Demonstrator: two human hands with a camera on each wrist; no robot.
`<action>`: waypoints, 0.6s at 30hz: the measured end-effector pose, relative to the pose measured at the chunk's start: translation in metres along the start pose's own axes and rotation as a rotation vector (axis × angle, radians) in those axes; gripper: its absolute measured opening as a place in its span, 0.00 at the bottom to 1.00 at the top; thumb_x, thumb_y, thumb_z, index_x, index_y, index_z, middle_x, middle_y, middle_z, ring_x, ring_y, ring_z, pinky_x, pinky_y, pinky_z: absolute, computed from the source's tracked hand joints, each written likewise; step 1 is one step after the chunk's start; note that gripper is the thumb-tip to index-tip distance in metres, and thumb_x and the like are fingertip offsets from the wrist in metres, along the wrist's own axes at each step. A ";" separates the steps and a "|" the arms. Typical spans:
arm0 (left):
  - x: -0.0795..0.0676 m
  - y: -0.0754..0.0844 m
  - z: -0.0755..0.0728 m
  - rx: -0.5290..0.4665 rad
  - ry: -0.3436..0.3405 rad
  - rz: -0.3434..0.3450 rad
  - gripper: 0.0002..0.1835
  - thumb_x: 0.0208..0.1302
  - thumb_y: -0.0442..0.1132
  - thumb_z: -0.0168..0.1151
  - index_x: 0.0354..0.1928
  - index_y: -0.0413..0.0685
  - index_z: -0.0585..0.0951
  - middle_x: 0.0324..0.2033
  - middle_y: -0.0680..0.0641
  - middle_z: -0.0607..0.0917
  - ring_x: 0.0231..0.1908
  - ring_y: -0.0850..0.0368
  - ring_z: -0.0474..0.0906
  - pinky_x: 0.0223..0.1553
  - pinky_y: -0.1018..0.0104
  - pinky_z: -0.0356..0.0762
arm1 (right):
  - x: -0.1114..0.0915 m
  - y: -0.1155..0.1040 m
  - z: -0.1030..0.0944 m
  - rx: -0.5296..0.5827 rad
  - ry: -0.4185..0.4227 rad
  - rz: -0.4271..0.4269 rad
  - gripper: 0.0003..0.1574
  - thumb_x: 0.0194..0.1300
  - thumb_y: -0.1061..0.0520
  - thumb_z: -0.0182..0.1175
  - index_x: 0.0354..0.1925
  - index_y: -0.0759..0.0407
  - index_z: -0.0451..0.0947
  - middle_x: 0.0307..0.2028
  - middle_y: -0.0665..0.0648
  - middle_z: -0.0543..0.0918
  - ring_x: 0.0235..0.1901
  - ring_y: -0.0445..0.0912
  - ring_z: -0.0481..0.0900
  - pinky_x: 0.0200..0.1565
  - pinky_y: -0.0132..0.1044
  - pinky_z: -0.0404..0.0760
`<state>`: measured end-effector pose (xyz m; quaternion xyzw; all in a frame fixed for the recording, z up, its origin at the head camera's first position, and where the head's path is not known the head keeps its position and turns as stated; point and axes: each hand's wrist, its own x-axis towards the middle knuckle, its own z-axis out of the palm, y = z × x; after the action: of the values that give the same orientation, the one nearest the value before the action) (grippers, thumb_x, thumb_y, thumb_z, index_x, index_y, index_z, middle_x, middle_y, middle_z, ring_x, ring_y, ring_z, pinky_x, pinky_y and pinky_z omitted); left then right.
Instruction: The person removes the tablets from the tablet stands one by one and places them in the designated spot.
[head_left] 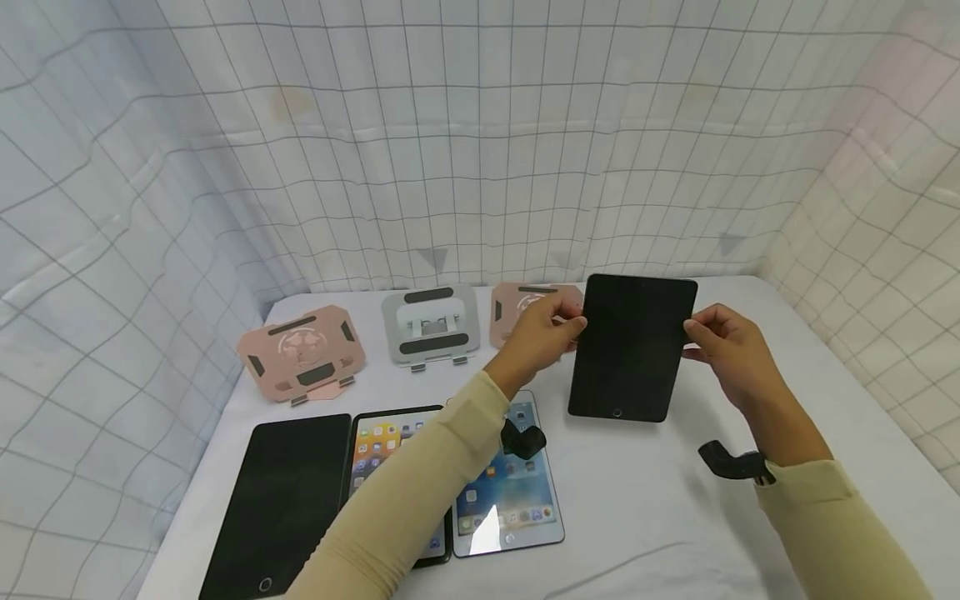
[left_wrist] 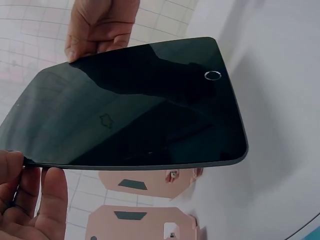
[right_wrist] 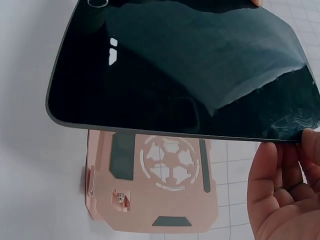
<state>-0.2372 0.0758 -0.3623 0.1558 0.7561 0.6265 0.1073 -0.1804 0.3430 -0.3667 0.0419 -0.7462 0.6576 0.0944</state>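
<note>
Both hands hold up a tablet with a dark screen and a round home button at its bottom edge. It stands nearly upright, leaning slightly, its lower end close over the table. My left hand pinches its left edge, and my right hand pinches the right edge, thumbs on the front. Behind the tablet, a pink tablet stand with a football cutout shows in the right wrist view; the tablet hides it in the head view. Another pink stand is partly covered by the left hand.
A grey stand and a pink stand are farther left along the back. In front lie a large dark tablet, a black-framed lit tablet and a white-framed lit tablet. Grid-patterned cloth encloses the white table.
</note>
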 end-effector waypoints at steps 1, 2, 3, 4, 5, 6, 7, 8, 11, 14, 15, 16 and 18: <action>-0.002 0.000 0.000 -0.009 -0.002 -0.004 0.03 0.71 0.36 0.60 0.42 0.45 0.78 0.37 0.48 0.80 0.33 0.57 0.79 0.37 0.68 0.82 | -0.001 -0.001 0.001 -0.020 -0.003 -0.001 0.07 0.73 0.63 0.56 0.41 0.69 0.72 0.34 0.54 0.76 0.35 0.42 0.81 0.38 0.31 0.83; -0.004 0.000 0.000 -0.016 -0.003 -0.009 0.03 0.71 0.36 0.60 0.43 0.45 0.77 0.37 0.47 0.80 0.34 0.57 0.79 0.38 0.68 0.83 | -0.002 -0.001 0.001 -0.040 -0.005 0.000 0.08 0.73 0.63 0.56 0.41 0.70 0.71 0.34 0.53 0.76 0.35 0.42 0.81 0.38 0.31 0.83; -0.006 0.000 -0.001 -0.024 -0.005 -0.012 0.03 0.71 0.35 0.60 0.43 0.45 0.77 0.38 0.47 0.80 0.34 0.57 0.79 0.38 0.67 0.83 | -0.003 -0.001 0.002 -0.058 -0.007 0.001 0.08 0.73 0.63 0.56 0.42 0.70 0.71 0.34 0.53 0.76 0.36 0.42 0.81 0.38 0.31 0.83; -0.008 -0.001 -0.001 -0.030 -0.005 -0.016 0.03 0.71 0.35 0.60 0.43 0.44 0.77 0.38 0.47 0.80 0.34 0.57 0.80 0.39 0.67 0.83 | -0.004 -0.002 0.002 -0.068 -0.007 0.005 0.08 0.73 0.63 0.56 0.42 0.71 0.71 0.34 0.53 0.76 0.36 0.42 0.81 0.38 0.31 0.83; -0.009 -0.001 -0.001 -0.036 -0.004 -0.020 0.03 0.71 0.35 0.60 0.43 0.44 0.77 0.38 0.47 0.80 0.34 0.56 0.80 0.39 0.67 0.83 | -0.004 -0.002 0.003 -0.083 -0.008 0.007 0.08 0.73 0.63 0.55 0.42 0.71 0.71 0.34 0.52 0.76 0.36 0.41 0.80 0.38 0.30 0.83; -0.011 -0.001 -0.001 -0.044 -0.004 -0.024 0.03 0.71 0.34 0.60 0.43 0.43 0.78 0.38 0.46 0.81 0.34 0.56 0.80 0.39 0.67 0.83 | -0.005 -0.002 0.003 -0.096 -0.010 0.007 0.08 0.74 0.63 0.55 0.42 0.71 0.71 0.34 0.52 0.76 0.36 0.41 0.80 0.38 0.30 0.83; -0.013 -0.002 -0.001 -0.048 -0.007 -0.025 0.03 0.71 0.34 0.60 0.43 0.43 0.78 0.38 0.46 0.81 0.34 0.56 0.80 0.39 0.66 0.83 | -0.006 -0.002 0.004 -0.105 -0.011 0.008 0.08 0.74 0.63 0.55 0.42 0.70 0.71 0.34 0.52 0.76 0.36 0.41 0.80 0.38 0.31 0.83; -0.015 -0.002 -0.002 -0.046 -0.009 -0.027 0.03 0.71 0.34 0.60 0.43 0.42 0.78 0.38 0.46 0.81 0.34 0.55 0.80 0.39 0.66 0.83 | -0.007 -0.003 0.005 -0.094 -0.012 0.013 0.07 0.73 0.64 0.55 0.41 0.70 0.71 0.34 0.52 0.76 0.36 0.41 0.81 0.37 0.31 0.83; -0.019 -0.002 -0.005 -0.031 -0.012 -0.036 0.04 0.71 0.34 0.60 0.44 0.41 0.78 0.39 0.45 0.81 0.35 0.54 0.81 0.39 0.66 0.83 | -0.010 -0.003 0.009 -0.084 -0.025 0.027 0.06 0.74 0.64 0.55 0.41 0.69 0.71 0.34 0.52 0.77 0.36 0.41 0.81 0.37 0.32 0.83; -0.024 -0.003 -0.009 -0.017 -0.020 -0.047 0.04 0.71 0.34 0.59 0.45 0.42 0.78 0.39 0.45 0.80 0.36 0.54 0.80 0.39 0.66 0.83 | -0.013 -0.002 0.013 -0.108 -0.041 0.056 0.08 0.74 0.61 0.55 0.41 0.68 0.71 0.35 0.51 0.77 0.37 0.41 0.81 0.38 0.33 0.84; -0.025 -0.003 -0.009 -0.016 -0.021 -0.051 0.04 0.71 0.34 0.60 0.44 0.42 0.78 0.39 0.45 0.80 0.36 0.54 0.80 0.39 0.66 0.83 | -0.014 -0.002 0.014 -0.130 -0.047 0.067 0.08 0.75 0.60 0.54 0.41 0.67 0.70 0.36 0.51 0.76 0.37 0.41 0.81 0.39 0.33 0.84; -0.027 -0.004 -0.009 -0.015 -0.025 -0.057 0.04 0.71 0.34 0.60 0.44 0.43 0.78 0.39 0.45 0.80 0.36 0.53 0.80 0.38 0.66 0.83 | -0.015 -0.001 0.014 -0.147 -0.051 0.081 0.09 0.75 0.60 0.54 0.42 0.67 0.70 0.36 0.51 0.76 0.38 0.41 0.81 0.40 0.34 0.84; -0.031 -0.005 -0.008 -0.026 -0.033 -0.068 0.03 0.71 0.34 0.60 0.43 0.43 0.77 0.39 0.45 0.80 0.35 0.53 0.79 0.38 0.66 0.84 | -0.018 0.000 0.013 -0.189 -0.055 0.105 0.10 0.76 0.57 0.54 0.42 0.65 0.69 0.38 0.52 0.75 0.39 0.42 0.80 0.41 0.34 0.84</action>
<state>-0.2119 0.0566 -0.3670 0.1388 0.7510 0.6295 0.1429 -0.1636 0.3287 -0.3716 0.0119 -0.8083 0.5871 0.0428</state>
